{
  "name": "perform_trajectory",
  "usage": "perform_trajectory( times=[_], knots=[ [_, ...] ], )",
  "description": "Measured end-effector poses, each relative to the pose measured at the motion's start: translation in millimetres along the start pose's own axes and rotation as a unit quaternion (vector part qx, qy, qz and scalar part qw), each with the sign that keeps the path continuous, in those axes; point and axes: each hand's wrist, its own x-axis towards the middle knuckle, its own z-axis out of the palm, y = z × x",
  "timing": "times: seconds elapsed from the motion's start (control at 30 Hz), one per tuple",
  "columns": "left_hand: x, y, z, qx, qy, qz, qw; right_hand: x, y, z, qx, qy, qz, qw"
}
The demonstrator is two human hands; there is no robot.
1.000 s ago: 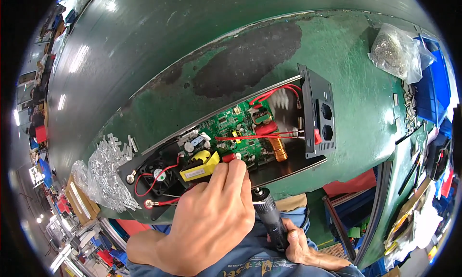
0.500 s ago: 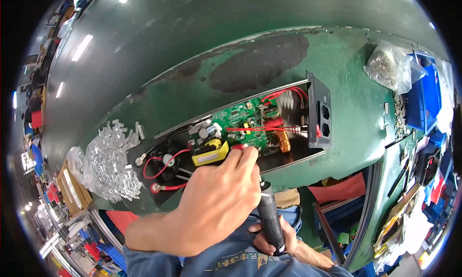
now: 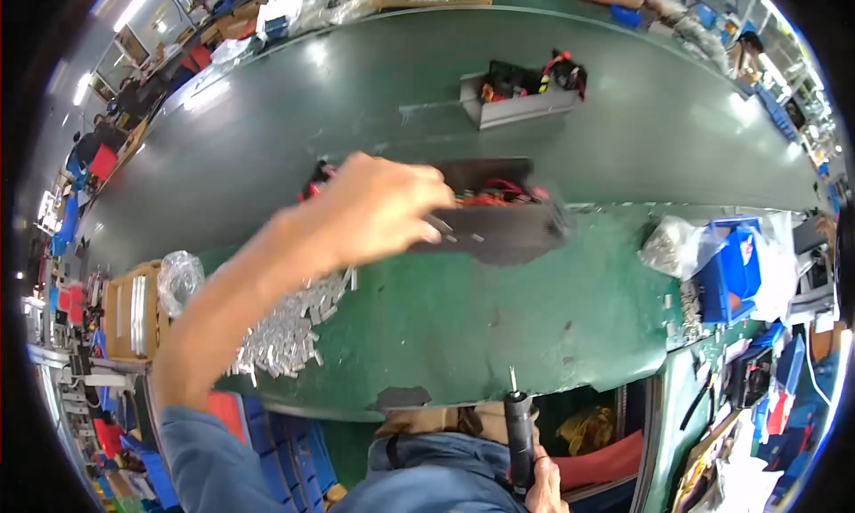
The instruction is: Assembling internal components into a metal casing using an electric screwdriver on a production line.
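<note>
A dark metal case [image 3: 508, 226] with red wires and electronic parts inside lies across the far edge of the green worktable, blurred by motion. My left hand [image 3: 378, 208] reaches over its left part, fingers curled onto its near wall; the fingertips are partly hidden. Close to my body, my right hand [image 3: 545, 490] is wrapped round the lower body of a black electric screwdriver [image 3: 518, 433]. Its bit points upward, just over the table's near edge and apart from the case.
Another open case [image 3: 525, 109] with wired parts stands farther back. Left on the table lies a heap of small silvery pieces [image 3: 289, 335], near a cardboard box [image 3: 114, 326]. A clear plastic bag [image 3: 670, 248] and blue bin [image 3: 712, 286] are at right.
The case has moved away from me, from the near table to its far edge, with my left hand on it. The screwdriver stays in my right hand. My view has tilted up.
</note>
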Motion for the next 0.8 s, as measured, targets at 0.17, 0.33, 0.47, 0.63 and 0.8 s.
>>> perform_trajectory(
  times=[0.17, 0.33, 0.47, 0.63, 0.8],
  knots=[
    [-9.0, -138.8, -41.7, 0.047, -0.029, -0.102, 0.993, -3.9, -21.8, 5.1, -0.015, 0.01, 0.017, 1.0],
    [-46.6, -270.7, -43.8, -0.044, 0.042, -0.267, 0.962, 2.5, -17.4, -6.2, -0.022, -0.045, 0.055, 0.997],
    [-103.1, -359.9, -46.0, -0.047, 0.126, -0.392, 0.91, 7.6, -18.8, 2.5, -0.01, -0.003, 0.052, 0.999],
    [-94.3, -383.1, -29.3, 0.144, 0.112, -0.527, 0.83, 18.0, -23.1, 3.4, -0.012, -0.03, 0.108, 0.994],
    [-49.4, -325.7, -14.6, 0.24, 0.272, -0.379, 0.851, 3.5, -43.5, 9.6, -0.078, -0.069, 0.079, 0.991]
  ],
)
